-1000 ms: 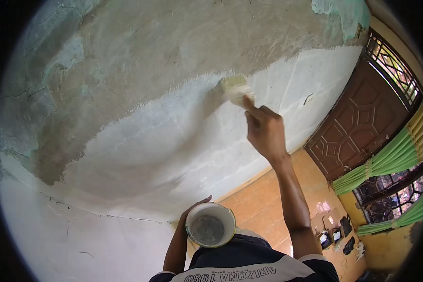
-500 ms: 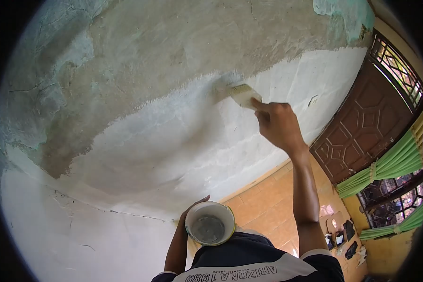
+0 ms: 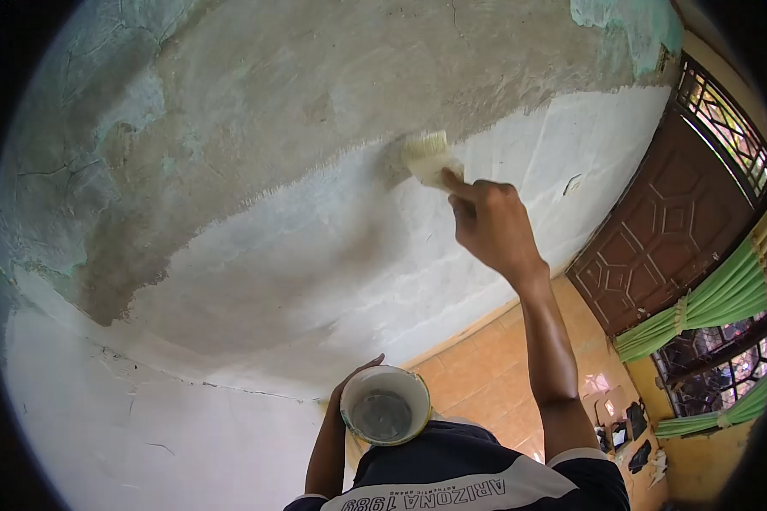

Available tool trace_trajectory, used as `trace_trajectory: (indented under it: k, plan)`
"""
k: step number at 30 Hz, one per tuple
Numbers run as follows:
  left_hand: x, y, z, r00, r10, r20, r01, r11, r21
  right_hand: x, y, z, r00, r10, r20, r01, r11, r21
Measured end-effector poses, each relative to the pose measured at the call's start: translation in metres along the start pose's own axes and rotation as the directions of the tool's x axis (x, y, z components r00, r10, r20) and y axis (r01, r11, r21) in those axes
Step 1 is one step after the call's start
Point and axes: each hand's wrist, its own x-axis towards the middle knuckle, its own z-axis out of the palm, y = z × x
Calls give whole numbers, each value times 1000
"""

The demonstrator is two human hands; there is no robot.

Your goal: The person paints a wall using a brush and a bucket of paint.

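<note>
My right hand (image 3: 496,228) grips a wide paintbrush (image 3: 429,160) by its handle, fingers closed round it. The pale bristles lie at the border between the white painted part of the wall (image 3: 315,230) and the bare grey plaster (image 3: 290,94) above it. Near my chest, a white paint tub (image 3: 386,405) with some greyish paint inside is held in my left hand (image 3: 355,381). Only part of that hand shows along the tub's side; the other fingers are hidden behind it.
A brown panelled door (image 3: 669,226) stands at the right beyond the wall. Green curtains (image 3: 707,298) hang by a window. Orange tiles (image 3: 477,358) cover the floor, where dark items (image 3: 639,456) lie at lower right. Turquoise paint flakes (image 3: 626,34) at upper right.
My right hand and the paintbrush have shifted slightly left and up along the paint border, and the bristles now point more upward. The tub stays in my left hand.
</note>
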Motion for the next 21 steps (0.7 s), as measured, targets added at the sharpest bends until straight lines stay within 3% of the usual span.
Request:
trace_trajectory:
  k: [3,5,8,10,12,15,21]
  plan:
    - [-2,-3,7,1000,1,-8,-1,1000,20,-7,2,-2,997,7,79,-5,1000,-24]
    - [-6,-7,11,999,35,-34,-35,999,25,-9,2,-10,998,-66,18,66,998,13]
    - [1,-14,4,1000,19,-24,-20,1000,-17,-3,-18,-35,994,111,-16,-110,993,52]
    - [-1,-15,8,999,-30,11,31,998,-63,1,-8,-20,999,44,-15,-44,999,28]
    - [-10,-14,21,998,7,-61,-8,1000,-13,1,0,0,1000,-27,-15,27,1000,-8]
    - [13,-20,10,999,8,-38,-6,999,52,-7,5,0,998,5,68,-6,1000,10]
    - [23,-35,-1,998,-14,-69,10,999,-50,-9,-7,-24,996,86,3,-86,995,53]
